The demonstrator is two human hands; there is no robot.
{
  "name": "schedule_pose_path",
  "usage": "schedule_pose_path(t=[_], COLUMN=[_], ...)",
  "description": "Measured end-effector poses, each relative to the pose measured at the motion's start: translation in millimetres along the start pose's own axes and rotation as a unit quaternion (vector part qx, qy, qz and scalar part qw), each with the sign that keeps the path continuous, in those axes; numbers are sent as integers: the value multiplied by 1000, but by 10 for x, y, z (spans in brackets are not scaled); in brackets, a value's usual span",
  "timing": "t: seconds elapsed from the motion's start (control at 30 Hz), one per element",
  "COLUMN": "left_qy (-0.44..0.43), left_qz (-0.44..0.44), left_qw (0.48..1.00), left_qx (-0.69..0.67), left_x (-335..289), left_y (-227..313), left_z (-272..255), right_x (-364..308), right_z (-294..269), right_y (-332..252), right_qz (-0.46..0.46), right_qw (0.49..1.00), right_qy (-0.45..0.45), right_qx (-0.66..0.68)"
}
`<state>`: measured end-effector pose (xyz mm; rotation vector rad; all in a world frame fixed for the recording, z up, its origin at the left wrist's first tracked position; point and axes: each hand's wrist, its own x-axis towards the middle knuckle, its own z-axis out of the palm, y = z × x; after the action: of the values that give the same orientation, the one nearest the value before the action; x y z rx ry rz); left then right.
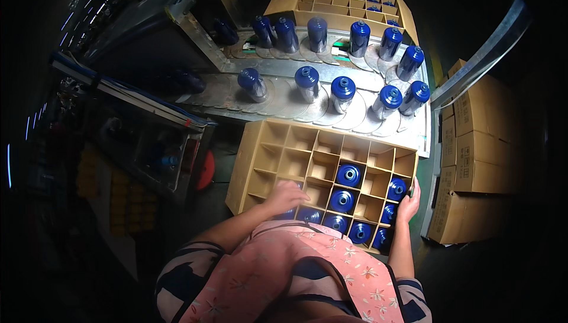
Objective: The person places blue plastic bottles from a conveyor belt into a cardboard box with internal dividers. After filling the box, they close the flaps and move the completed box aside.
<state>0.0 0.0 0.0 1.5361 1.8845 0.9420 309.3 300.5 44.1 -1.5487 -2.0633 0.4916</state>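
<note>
A cardboard box (247, 172) with divider compartments stands in front of me. Several shiny blue bottles (342, 201) stand upright in it, mostly along the near row and the right side. My left hand (287, 198) is over the left part of the box, its fingers loosely bent and apart. Just beyond it, a bit of blue shows, partly covered by the hand; whether they touch cannot be made out. My right hand (409, 201) grips the box's right wall, beside a blue bottle (397, 189) in the edge compartment.
Beyond the box, a metal conveyor (284, 101) of overlapping plates curves round at the right, carrying several upright blue bottles (343, 93). Behind it is another divided box (331, 9) with blue tops inside. Stacked cartons (482, 163) stand at right; a red round object (206, 170) is at left.
</note>
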Motion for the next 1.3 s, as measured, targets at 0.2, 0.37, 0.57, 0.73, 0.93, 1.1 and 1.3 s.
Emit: schedule_pose_path(t=[0.2, 0.37, 0.57, 0.73, 0.93, 1.1, 1.3], left_qy=[119, 145, 144, 160, 237, 252, 341], left_qz=[20, -76, -52, -57, -65, -28, -8], left_qw=[991, 983, 985, 983, 968, 947, 926], left_qx=[51, 79, 85, 69, -55, -196, -162], left_x=[-367, -643, -543, -649, -714, -591, -349], left_y=[-251, -539, -608, -630, -412, -186, -200], left_z=[-180, -171, -106, -44, -388, -1077, -2004], right_x=[-197, -422, -530, -488, -524, -471, -380], right_z=[154, 227, 146, 216, 247, 244, 328], right_y=[-265, -215, -77, -45, -72, -163, -324], right_qz=[-19, -14, -5, -23, -31, -39, 27], right_qw=[1000, 999, 1000, 999, 999, 997, 998], right_qy=[7, 31, 26, 23, 44, 44, 21], right_qx=[15, -1, -8, -15, -4, -45, -43])
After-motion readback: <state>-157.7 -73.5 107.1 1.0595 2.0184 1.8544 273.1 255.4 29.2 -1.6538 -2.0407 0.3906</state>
